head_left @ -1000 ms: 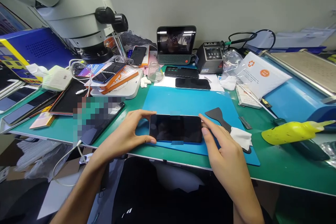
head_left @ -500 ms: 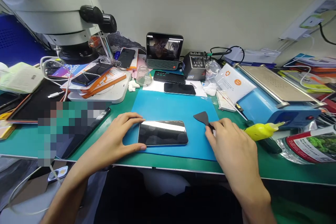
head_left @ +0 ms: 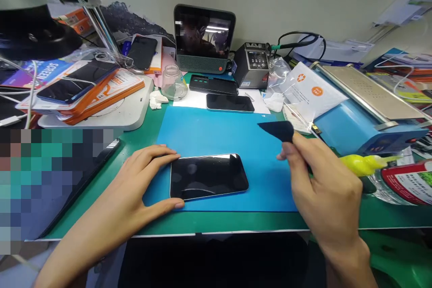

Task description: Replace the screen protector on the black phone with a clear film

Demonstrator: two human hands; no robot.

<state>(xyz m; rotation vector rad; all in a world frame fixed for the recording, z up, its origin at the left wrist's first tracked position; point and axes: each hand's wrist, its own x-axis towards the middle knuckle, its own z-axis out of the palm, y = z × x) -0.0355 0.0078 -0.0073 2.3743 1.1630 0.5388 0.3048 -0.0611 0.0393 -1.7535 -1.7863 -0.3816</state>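
Note:
A black phone (head_left: 207,176) lies screen up on a blue mat (head_left: 216,139) near the front edge of the green bench. My left hand (head_left: 135,189) rests at the phone's left end, thumb and forefinger spread around its corners, steadying it. My right hand (head_left: 324,189) is lifted above the mat to the right of the phone and is closed around the handle of a black flat scraper (head_left: 278,129), whose blade points left.
Behind the mat lie two more phones (head_left: 230,102), a glass jar (head_left: 173,82), a small screen device (head_left: 204,38) and a grey station (head_left: 254,65). A blue machine (head_left: 357,117) and yellow bottle (head_left: 362,164) stand right. Stacked phone boxes (head_left: 91,90) sit left under a microscope.
My right hand left the phone's right end, took the black scraper from the mat and raised it. My left hand stays at the phone. The view moved closer and rightward.

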